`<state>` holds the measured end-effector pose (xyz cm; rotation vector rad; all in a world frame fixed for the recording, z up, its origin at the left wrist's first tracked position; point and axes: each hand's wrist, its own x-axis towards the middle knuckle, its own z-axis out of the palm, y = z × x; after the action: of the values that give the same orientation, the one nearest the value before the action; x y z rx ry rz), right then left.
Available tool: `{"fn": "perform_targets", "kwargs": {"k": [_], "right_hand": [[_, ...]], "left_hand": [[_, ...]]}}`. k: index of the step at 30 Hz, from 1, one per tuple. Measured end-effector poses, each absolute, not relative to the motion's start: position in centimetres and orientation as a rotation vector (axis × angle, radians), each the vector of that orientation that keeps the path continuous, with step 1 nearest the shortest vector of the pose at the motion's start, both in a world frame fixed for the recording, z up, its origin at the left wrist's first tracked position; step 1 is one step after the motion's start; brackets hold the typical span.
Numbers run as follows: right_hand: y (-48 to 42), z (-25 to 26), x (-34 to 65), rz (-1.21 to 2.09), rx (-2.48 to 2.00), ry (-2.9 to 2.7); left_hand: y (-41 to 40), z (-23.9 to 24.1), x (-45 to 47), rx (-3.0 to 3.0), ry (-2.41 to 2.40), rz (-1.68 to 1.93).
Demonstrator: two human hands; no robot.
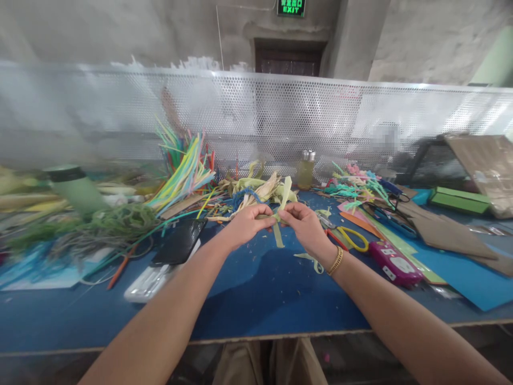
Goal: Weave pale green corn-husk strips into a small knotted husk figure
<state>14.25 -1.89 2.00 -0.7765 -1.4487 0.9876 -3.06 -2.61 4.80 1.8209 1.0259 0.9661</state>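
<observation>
A: Where are the person's hands?
B: Close together above a blue tabletop, near the middle of the view, with both bare forearms reaching in from the bottom corners. A gold-coloured chain bracelet circles the right wrist.

A: What do they hold?
B: A pale green, flat, ribbon-like strip. One end stands up above the fingers; another length hangs below, between the hands. The left hand has thumb and forefinger pinched together on it. The right hand pinches it too, thumb against fingers, just beside the left. Whether the strip is knotted or only folded there, I cannot tell.

A: What lies around them?
B: Just behind the hands is a loose pile of pale, dry, leafy husks with blue yarn among it. Near the right hand, scissors with yellow and red handles lie beside a purple case with white patches. A curled pale green scrap rests by the right wrist.

A: And to the left?
B: A flat black phone-like slab on a white box, and behind these a sheaf of multicoloured fuzzy stems.
</observation>
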Motion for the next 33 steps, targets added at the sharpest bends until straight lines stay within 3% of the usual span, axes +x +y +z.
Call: {"fn": "perform_targets", "kwargs": {"k": [17,33], "right_hand": [[-2.1,2.1,14.3,0.73,-0.738,-1.445],[-2.2,2.0,14.1,0.698,-0.69,-1.397]], "left_hand": [[-3.1,4.4,-1.5,1.769,1.169,1.334],[-2.4,3.8,-1.4,1.045,0.778,1.236]]}}
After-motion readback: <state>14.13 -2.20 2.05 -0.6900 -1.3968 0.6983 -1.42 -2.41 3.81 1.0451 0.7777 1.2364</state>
